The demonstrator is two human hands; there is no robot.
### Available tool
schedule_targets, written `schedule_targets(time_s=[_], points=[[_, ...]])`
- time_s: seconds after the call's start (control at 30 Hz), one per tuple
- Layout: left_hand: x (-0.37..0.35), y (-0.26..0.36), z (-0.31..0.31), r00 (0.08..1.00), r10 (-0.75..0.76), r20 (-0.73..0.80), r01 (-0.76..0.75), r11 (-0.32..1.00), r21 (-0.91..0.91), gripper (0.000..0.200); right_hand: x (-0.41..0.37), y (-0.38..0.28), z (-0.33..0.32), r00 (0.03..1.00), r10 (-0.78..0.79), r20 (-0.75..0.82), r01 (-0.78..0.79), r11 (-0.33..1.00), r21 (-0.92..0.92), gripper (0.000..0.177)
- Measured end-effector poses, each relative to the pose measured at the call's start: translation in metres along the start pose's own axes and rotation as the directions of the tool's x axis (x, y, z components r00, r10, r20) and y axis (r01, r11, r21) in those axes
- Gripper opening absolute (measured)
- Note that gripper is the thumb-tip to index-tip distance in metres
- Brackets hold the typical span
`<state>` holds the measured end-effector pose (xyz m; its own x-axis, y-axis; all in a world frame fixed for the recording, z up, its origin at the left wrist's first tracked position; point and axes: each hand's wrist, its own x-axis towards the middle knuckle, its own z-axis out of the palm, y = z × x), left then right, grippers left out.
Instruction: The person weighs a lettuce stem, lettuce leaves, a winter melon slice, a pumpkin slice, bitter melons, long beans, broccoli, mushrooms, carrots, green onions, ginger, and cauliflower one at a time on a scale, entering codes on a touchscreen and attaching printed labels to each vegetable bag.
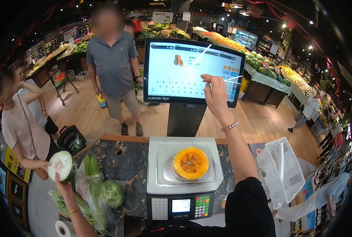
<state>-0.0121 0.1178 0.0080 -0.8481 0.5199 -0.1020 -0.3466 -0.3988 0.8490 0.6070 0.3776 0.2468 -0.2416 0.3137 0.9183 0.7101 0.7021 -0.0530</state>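
My left hand [65, 187] grips the lower edge of a cut piece of winter melon [62, 162], pale-fleshed with a green rind and a small label. Another person's hand [42, 164] touches the same piece from the left. On the monitor [176, 81], which displays a pumpkin picture and a keyboard, my right hand [216, 94] has its fingertips at the screen's right half, fingers partly bent and holding nothing. Below it, a halved orange pumpkin [191, 163], apparently wrapped in film, rests cut side up on the weighing scale [160, 154].
Bagged green vegetables [92, 185] lie left of the scale, near a white roll [65, 228]. A white plastic basket [281, 170] stands at right. Across the counter are a person in a grey shirt [113, 65], others at left, and fruit stands [263, 75] behind.
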Motion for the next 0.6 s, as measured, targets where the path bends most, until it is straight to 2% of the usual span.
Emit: schedule_targets(time_s=[0.07, 0.17, 0.27, 0.3, 0.33, 0.4, 0.47, 0.53, 0.57, 0.6], points=[[0.009, 0.001, 0.008, 0.999, 0.041, 0.008, -0.041, 0.999, -0.034, 0.052, -0.001, -0.001, 0.001, 1.0, -0.004, 0.016, 0.004, 1.0, -0.006, 0.016], [0.069, 0.005, -0.017, 0.999, -0.046, 0.019, 0.045, 0.998, 0.036, 0.065, 0.0, -0.001, 0.002, 0.999, -0.012, 0.04, 0.013, 1.0, -0.014, 0.017], [0.071, 0.016, 0.009, 0.994, -0.106, 0.005, 0.106, 0.994, -0.039, 0.079, -0.002, 0.001, 0.0, 0.999, -0.022, 0.037, 0.023, 1.0, -0.013, 0.017], [0.064, 0.013, 0.014, 0.993, -0.073, 0.092, 0.074, 0.997, 0.0, 0.087, -0.004, 0.003, -0.002, 0.999, -0.027, 0.031, 0.028, 1.0, -0.012, 0.017], [0.066, 0.005, 0.016, 0.985, -0.146, 0.091, 0.15, 0.988, -0.045, 0.069, -0.005, 0.004, -0.004, 0.999, -0.033, 0.025, 0.033, 0.999, -0.012, 0.017], [0.032, -0.022, 0.024, 0.952, -0.129, 0.277, 0.145, 0.989, -0.038, 0.042, -0.008, 0.008, -0.008, 0.998, -0.042, 0.035, 0.043, 0.999, -0.033, 0.021], [-0.009, -0.05, 0.039, 0.881, -0.193, 0.433, 0.234, 0.971, -0.044, 0.021, -0.007, 0.007, -0.008, 0.995, -0.055, 0.082, 0.059, 0.997, -0.056, 0.025], [-0.059, -0.068, 0.065, 0.825, -0.243, 0.51, 0.282, 0.959, 0.0, 0.019, 0.011, -0.006, -0.001, 0.985, -0.07, 0.16, 0.084, 0.993, -0.082, 0.029], [-0.095, -0.067, 0.089, 0.835, -0.27, 0.479, 0.264, 0.961, 0.082, 0.02, 0.023, -0.011, 0.005, 0.988, -0.12, 0.101, 0.129, 0.987, -0.095, 0.034], [-0.131, -0.063, 0.114, 0.847, -0.294, 0.444, 0.247, 0.955, 0.163, 0.02, 0.031, -0.004, 0.011, 0.983, -0.148, 0.109, 0.165, 0.97, -0.176, 0.036]])
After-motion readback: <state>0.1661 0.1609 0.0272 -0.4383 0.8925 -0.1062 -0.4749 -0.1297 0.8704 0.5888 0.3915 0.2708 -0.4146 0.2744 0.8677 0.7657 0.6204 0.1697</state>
